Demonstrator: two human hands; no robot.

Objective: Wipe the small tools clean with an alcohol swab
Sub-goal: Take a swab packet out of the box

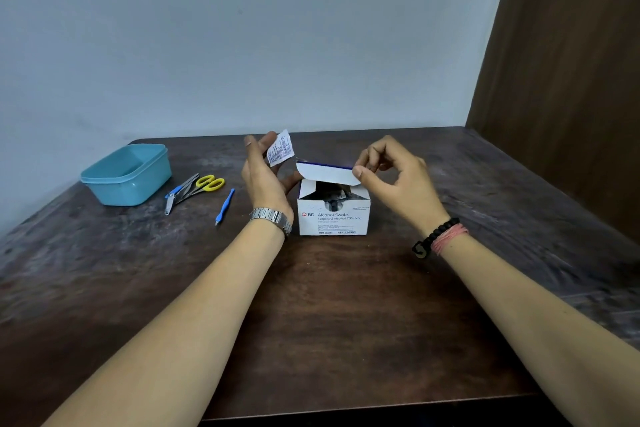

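A white box of alcohol swabs (333, 218) stands mid-table with its lid flap (325, 174) raised. My right hand (391, 180) pinches the right end of that flap. My left hand (265, 172) is just left of the box and holds a small white swab packet (281, 148) between its fingers. To the left lie yellow-handled scissors (202, 185), a nail clipper with a blue lever (172, 199) and a thin blue-handled tool (225, 206).
A teal plastic tub (128, 174) sits at the back left of the dark wooden table (329, 305). A pale wall runs behind the table, and a brown wooden panel (568, 80) stands at the right.
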